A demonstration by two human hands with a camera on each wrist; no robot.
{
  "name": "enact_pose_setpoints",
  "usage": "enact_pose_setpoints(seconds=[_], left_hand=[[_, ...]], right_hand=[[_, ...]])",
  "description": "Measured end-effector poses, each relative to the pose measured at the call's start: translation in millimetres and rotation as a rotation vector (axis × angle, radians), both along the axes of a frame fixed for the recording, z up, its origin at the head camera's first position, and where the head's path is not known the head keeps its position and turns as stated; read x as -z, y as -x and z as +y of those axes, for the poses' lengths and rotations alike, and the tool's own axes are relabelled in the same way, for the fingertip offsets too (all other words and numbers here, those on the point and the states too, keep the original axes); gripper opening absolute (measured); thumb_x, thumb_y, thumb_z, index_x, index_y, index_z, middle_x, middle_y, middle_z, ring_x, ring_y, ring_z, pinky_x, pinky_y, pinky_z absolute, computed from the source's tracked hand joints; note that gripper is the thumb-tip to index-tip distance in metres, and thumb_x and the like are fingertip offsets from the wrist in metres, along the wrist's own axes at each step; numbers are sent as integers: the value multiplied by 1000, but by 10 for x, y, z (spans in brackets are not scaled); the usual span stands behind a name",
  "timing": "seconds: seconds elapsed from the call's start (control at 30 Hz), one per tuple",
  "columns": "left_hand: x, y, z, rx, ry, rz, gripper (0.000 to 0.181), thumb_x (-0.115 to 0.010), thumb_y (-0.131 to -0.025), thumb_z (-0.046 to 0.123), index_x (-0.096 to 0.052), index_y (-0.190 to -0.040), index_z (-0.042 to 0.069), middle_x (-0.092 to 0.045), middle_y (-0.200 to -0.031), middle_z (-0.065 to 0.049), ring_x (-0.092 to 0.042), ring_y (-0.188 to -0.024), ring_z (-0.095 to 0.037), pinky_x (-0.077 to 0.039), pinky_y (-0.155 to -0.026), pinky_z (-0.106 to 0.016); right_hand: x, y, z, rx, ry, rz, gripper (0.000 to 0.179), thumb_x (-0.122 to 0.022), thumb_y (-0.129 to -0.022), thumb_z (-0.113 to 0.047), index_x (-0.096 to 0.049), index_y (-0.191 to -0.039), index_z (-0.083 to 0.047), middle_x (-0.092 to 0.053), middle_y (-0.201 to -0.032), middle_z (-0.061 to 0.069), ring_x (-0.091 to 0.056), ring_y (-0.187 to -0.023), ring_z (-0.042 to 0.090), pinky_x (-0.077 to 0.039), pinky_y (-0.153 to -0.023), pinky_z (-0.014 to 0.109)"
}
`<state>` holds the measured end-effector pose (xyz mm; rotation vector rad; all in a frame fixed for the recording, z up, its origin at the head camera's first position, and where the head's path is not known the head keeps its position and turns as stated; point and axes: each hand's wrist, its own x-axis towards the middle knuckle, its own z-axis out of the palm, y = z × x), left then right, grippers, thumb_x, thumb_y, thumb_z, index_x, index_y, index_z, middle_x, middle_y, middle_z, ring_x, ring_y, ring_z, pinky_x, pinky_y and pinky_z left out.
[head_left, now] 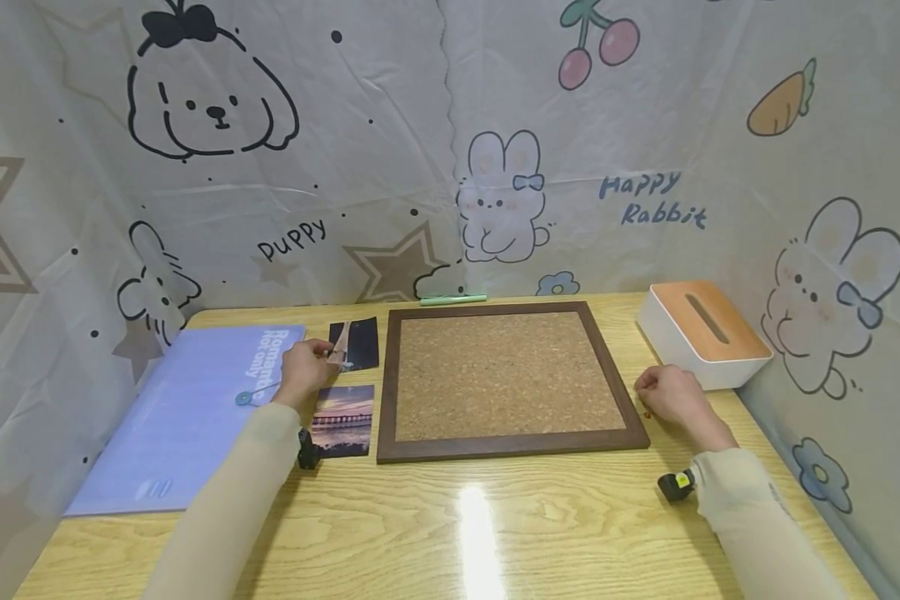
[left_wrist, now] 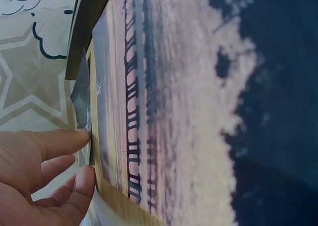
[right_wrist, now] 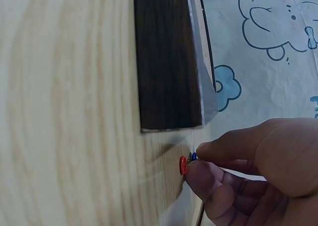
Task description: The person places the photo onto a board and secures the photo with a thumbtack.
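My left hand point(head_left: 307, 368) pinches the left edge of a dark night photo point(head_left: 362, 343) beside the corkboard point(head_left: 510, 375). In the left wrist view, thumb and fingertips meet at the lower end of that photo point(left_wrist: 82, 107), seen almost edge-on. A sunset photo of a long pier point(head_left: 342, 421) lies just in front of it. To the right of the board, close to the table, my right hand point(head_left: 671, 393) holds a small blue pushpin point(right_wrist: 194, 156) between thumb and fingertip. A red pushpin point(right_wrist: 183, 165) sits right by those fingertips.
A blue-purple document folder point(head_left: 195, 417) with a string button covers the table's left side. Behind the corkboard lies a green pen point(head_left: 453, 299). At the back right stands a white tissue box point(head_left: 705, 333) with an orange-brown lid. Patterned curtains enclose the table.
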<state>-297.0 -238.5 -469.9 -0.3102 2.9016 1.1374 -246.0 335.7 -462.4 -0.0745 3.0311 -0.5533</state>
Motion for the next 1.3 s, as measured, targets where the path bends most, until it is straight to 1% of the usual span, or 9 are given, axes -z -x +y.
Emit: enact_pose_setpoints(seconds=[0.2, 0.33, 0.43, 0.57, 0.7, 0.83, 0.93, 1.2, 1.3], left_hand=[[19, 6, -20, 24, -4, 14, 47, -68, -88, 4, -60, -133, -2, -60, -133, -27, -56, -123, -42, -48, -104, -52], [31, -25, -37, 31, -78, 3, 44, -66, -88, 2, -62, -131, -1, -62, -129, -26, -57, -118, -39, -53, -98, -49], [40, -33, -66, 33, -123, -14, 41, -66, -88, 2, -64, -129, 0, -64, -125, -23, -59, -112, -34, -56, -90, -41], [56, -21, -117, 48, -152, -30, 42, -66, -88, 3, -64, -129, 0, -64, -123, -23, -59, -108, -31, -55, -84, -34], [57, -15, -157, 66, -179, -41, 42, -66, -88, 4, -64, -130, -1, -64, -124, -24, -60, -110, -33, -54, -88, -35], [33, -27, -196, 81, -233, -70, 45, -66, -89, 4, -61, -133, -1, -61, -133, -26, -59, -120, -37, -54, -98, -40], [1, -38, -216, 75, -270, -93, 46, -65, -90, 5, -59, -136, 1, -57, -139, -25, -56, -125, -37, -52, -103, -42], [-67, -53, -190, 48, -311, -111, 45, -67, -92, 9, -60, -136, 4, -59, -139, -22, -60, -118, -30, -54, -95, -34], [-88, -75, -182, 47, -327, -107, 46, -67, -92, 8, -59, -137, 5, -58, -140, -22, -57, -122, -31, -52, -99, -36]], right_hand=[[15, -5, 5, 10, -13, 9, 14, -63, -89, -10, -70, -93, 0, -71, -87, 16, -64, -82, 34, -50, -74, 48], [24, -11, 16, 30, -25, 3, 12, -63, -89, -11, -69, -90, 0, -70, -87, 16, -63, -81, 34, -49, -74, 49], [45, -5, 26, 36, -36, 2, 11, -64, -90, -11, -69, -87, -2, -69, -84, 14, -61, -78, 31, -48, -72, 46], [67, 2, 37, 27, -44, 23, 10, -66, -89, -10, -69, -83, -3, -68, -79, 11, -59, -73, 29, -47, -69, 44], [73, -2, 41, 6, -52, 56, 12, -63, -88, -11, -69, -80, -4, -66, -73, 9, -57, -69, 27, -46, -66, 43], [56, -6, 39, -3, -24, 71, 14, -59, -87, -11, -68, -78, -5, -64, -69, 6, -55, -65, 23, -44, -63, 38], [30, -4, 33, -1, 12, 71, 15, -57, -87, -12, -67, -78, -5, -63, -67, 4, -54, -64, 21, -43, -61, 35], [-58, -15, -7, 29, 75, 37, 15, -57, -88, -15, -67, -79, -9, -67, -68, 1, -59, -64, 17, -46, -65, 33], [-88, -13, -20, 44, 96, 11, 14, -60, -89, -17, -66, -78, -10, -68, -69, 2, -60, -65, 18, -45, -62, 30]])
